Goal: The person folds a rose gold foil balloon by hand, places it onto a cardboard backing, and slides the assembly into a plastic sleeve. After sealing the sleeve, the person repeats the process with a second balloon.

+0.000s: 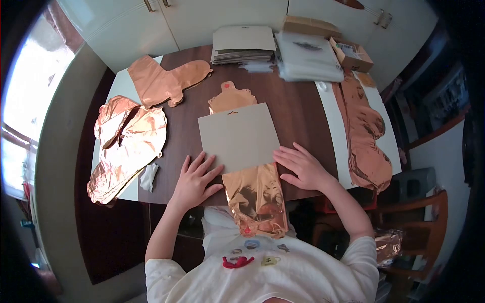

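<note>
A square grey-beige card [239, 139] with a small hanging slot lies over a rose-gold foil balloon [255, 197]. The balloon's rounded top shows above the card, and its lower part hangs past the table's front edge toward my shirt. My left hand [194, 179] rests at the card's lower left corner, fingers spread. Against the card's lower right side lies my right hand [303, 168], its fingers stretched out and touching the edge. Neither hand is closed round anything.
More rose-gold foil balloons lie at the left [134, 134], back left [169, 81] and right [365, 134] of the table [313, 121]. At the back stand stacked cards [243, 39], clear plastic bags [309, 58] and a small box [352, 54]. A crumpled white tissue [148, 177] lies front left.
</note>
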Action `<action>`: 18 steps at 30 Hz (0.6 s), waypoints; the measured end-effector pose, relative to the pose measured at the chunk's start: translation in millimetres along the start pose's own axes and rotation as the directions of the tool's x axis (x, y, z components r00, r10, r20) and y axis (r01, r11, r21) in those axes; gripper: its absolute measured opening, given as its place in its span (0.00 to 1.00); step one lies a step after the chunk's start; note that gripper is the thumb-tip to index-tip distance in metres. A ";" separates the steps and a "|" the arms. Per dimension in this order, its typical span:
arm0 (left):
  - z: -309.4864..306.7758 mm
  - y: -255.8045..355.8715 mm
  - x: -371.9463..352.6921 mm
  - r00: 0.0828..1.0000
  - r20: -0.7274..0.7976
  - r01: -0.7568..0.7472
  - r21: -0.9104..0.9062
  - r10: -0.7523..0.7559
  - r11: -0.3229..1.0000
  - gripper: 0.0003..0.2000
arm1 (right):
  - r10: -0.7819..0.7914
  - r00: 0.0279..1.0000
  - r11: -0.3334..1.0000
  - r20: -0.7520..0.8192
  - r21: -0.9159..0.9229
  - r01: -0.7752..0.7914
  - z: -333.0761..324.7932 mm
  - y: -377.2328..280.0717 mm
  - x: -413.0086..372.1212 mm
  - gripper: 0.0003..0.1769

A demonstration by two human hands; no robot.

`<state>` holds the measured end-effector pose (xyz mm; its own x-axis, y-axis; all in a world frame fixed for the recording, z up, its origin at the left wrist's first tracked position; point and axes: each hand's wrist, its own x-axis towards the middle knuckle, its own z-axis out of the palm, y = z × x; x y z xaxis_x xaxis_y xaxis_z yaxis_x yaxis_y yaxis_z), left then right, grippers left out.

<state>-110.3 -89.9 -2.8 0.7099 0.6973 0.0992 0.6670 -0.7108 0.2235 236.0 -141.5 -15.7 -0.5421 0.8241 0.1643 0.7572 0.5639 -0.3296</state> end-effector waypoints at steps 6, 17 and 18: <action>2.0 3.0 -4.9 1.000 0.003 -0.005 0.005 0.005 1.000 0.25 | -0.011 0.999 0.999 0.030 0.031 0.010 -6.7 -10.5 -9.6 0.31; 4.5 5.6 -9.2 1.000 0.010 -0.004 -0.065 0.005 0.998 0.24 | 0.032 0.999 0.999 0.028 -0.032 -0.031 0.1 -13.3 -6.9 0.34; 5.0 5.3 -9.0 1.000 0.007 -0.007 -0.057 0.008 0.998 0.24 | 0.031 0.999 0.999 0.032 -0.037 -0.029 0.1 -13.7 -6.8 0.34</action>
<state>-112.0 -100.4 -7.3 0.7165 0.6912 0.0940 0.6478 -0.7093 0.2778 229.3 -154.8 -12.3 -0.5300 0.8388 0.1247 0.7856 0.5411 -0.3001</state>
